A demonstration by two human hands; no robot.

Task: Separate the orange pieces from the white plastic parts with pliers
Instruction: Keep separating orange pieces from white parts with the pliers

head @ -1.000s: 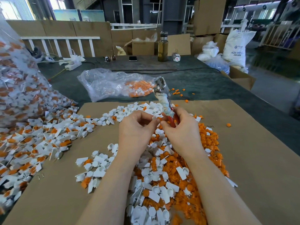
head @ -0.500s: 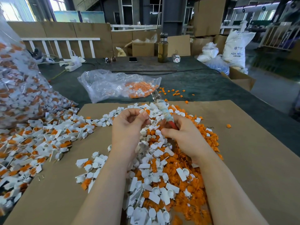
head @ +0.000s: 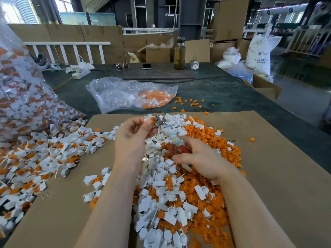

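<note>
Orange piece (head: 153,120) – small, in white part, left hand (head: 133,138) pinching; right hand (head: 202,159) gripping pliers (head: 163,127).

Bare cardboard sheet (head: 268,176) lies open rightward; the bulging parts bag (head: 21,97) blocks the left.

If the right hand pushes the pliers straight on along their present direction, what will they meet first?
The right hand aims the tape-wrapped metal pliers up-left; their tip is already at the small orange-and-white plastic part pinched in the left hand. Contact cannot be told.
</note>
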